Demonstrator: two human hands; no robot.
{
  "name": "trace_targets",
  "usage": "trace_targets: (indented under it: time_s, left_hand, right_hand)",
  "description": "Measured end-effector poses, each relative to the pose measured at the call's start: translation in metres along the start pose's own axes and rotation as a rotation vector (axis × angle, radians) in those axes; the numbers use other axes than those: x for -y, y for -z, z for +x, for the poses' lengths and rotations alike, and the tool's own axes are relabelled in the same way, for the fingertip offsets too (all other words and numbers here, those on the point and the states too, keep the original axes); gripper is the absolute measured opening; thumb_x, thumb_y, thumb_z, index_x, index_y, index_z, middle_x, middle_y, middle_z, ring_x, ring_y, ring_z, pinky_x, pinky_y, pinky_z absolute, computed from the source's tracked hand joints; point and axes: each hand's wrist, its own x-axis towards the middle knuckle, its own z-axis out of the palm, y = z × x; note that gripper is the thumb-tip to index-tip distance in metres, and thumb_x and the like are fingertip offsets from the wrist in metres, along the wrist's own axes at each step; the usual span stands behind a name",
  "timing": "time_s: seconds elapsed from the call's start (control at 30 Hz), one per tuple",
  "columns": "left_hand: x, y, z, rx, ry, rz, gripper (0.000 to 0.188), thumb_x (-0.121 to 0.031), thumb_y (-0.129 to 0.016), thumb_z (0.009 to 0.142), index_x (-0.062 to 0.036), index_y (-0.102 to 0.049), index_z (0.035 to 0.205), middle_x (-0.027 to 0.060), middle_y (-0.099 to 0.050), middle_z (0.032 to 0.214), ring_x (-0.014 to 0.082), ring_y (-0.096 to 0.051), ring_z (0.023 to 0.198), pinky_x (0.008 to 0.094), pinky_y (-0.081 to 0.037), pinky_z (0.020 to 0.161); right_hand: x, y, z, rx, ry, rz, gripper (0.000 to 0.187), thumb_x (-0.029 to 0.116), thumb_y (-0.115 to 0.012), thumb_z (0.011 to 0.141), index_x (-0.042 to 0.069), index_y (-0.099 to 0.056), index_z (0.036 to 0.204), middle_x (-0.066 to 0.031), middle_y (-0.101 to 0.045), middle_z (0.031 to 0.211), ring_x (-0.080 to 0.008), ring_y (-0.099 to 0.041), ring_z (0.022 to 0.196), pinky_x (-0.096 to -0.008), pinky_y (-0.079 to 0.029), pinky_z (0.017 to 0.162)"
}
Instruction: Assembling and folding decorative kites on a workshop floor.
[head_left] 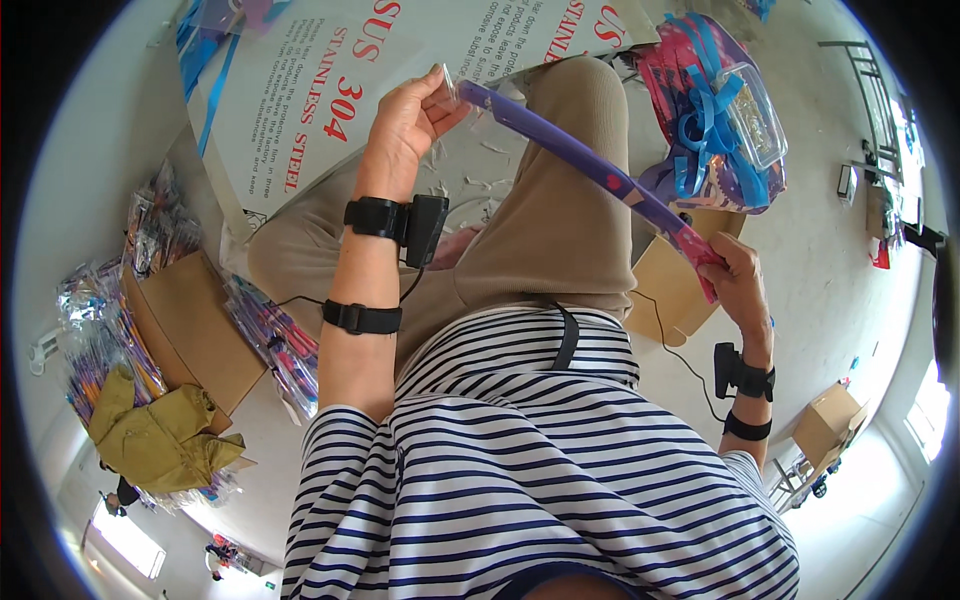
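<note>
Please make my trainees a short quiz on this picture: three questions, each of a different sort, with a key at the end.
1. Choose one: what colour is most of the strip held between the left hand and the right hand?
A) yellow
B) purple
C) green

2. True or false: the olive jacket lies in the left part of the picture.

3. Fill the gap: the right hand grips the strip's ____ end.

Key: 1. B; 2. true; 3. pink.
</note>
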Motion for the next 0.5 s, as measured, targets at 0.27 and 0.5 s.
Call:
trace_targets:
  time_s: [0.27,0.5]
  left_hand:
    - [0.001,0.0,-0.008,0.205,-0.035,-0.003,0.038,-0.031,-0.061,0.104,-0.0031,-0.057,0.13,0.02,-0.071,0.124,0.0316,-0.07,0.113,0.0456,-0.062,0.09]
    - [0.0,0.006,-0.019,0.189,-0.097,-0.169,0.041,-0.032,-0.051,0.108,-0.0041,-0.05,0.139,0.0225,-0.065,0.133,0.0363,-0.066,0.121,0.0551,-0.056,0.098]
  right_hand:
    - [0.002,-0.005,0.001,0.201,-0.115,0.266,0.022,-0.007,-0.072,0.071,-0.002,-0.057,0.087,-0.0086,-0.051,0.071,-0.0132,-0.053,0.068,-0.0314,-0.048,0.065]
    - [0.001,-0.01,0.001,0.12,-0.165,0.222,0.02,-0.008,-0.07,0.071,-0.001,-0.058,0.085,-0.01,-0.051,0.07,-0.0169,-0.055,0.065,-0.0334,-0.047,0.063]
